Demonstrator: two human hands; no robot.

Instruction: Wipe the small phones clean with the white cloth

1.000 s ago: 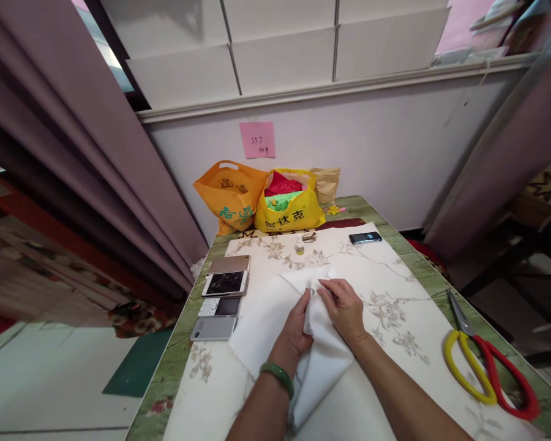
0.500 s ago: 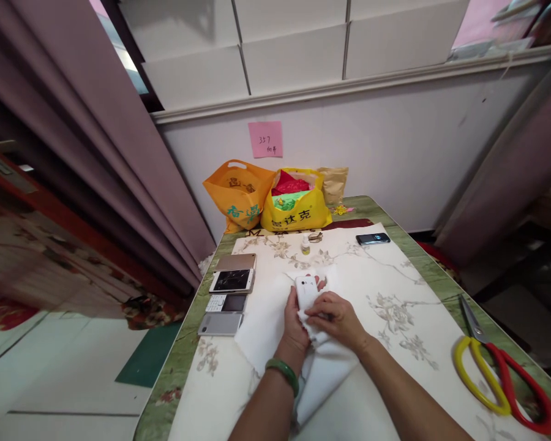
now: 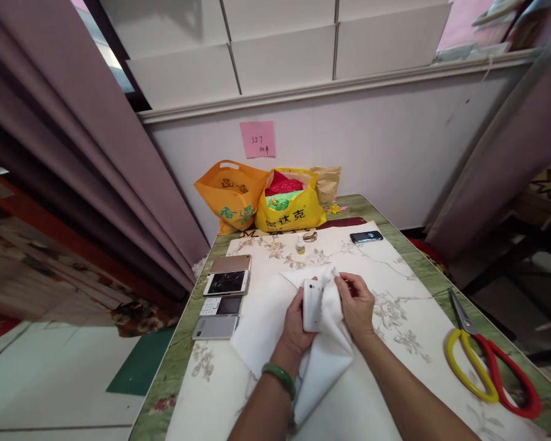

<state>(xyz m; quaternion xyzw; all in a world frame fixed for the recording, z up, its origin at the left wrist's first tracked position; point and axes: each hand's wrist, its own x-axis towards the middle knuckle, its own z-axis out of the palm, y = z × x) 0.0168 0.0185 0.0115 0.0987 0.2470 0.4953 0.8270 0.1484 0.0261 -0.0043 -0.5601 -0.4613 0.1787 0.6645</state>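
- One white phone (image 3: 311, 313) sits in the left grip (image 3: 298, 321), above the middle of the tabletop (image 3: 171, 367), camera side up; the fingers wrap it, I'd guess to steady it with its back exposed.
- The right grip (image 3: 358, 306), at three o'clock from the phone, is narrow, apparently pinching a bunched edge of white cloth (image 3: 333, 343); the rest drapes toward six.
- Four phones (image 3: 224, 283) are lined up at nine o'clock, probably keeping them clear of the hands; scissors (image 3: 472, 329) lie between three and four, well apart.
- Half a second ago, I see the right grip bunching cloth over the phone's lower back; now it is higher, toward two o'clock, and more of that back shows.
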